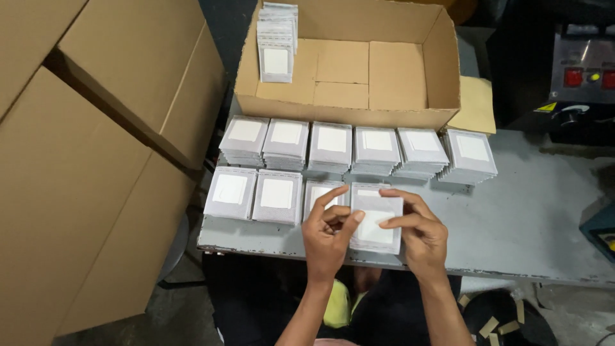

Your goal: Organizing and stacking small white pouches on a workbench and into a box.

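- Both hands, left hand (328, 232) and right hand (418, 229), pinch one small grey packet (375, 221).
- Packet piles (333, 146) sit just behind on the table (532, 218).
- An open cardboard box (384, 112) stands behind the piles.

On the table (525, 224), two rows of packet stacks — the back row (359, 150) runs along just in front of the open carton (349, 109), the front row (266, 197) sits nearer the table's near edge, toward the left. Inside the carton, one upright batch of packets (277, 41) stands in the far left corner. Both hands meet at the right end of the front row — left hand (328, 238) and right hand (419, 232) either side of a single packet (377, 218). Large closed boxes (83, 160) stand left of the table; a machine (583, 67) sits behind it on the right.
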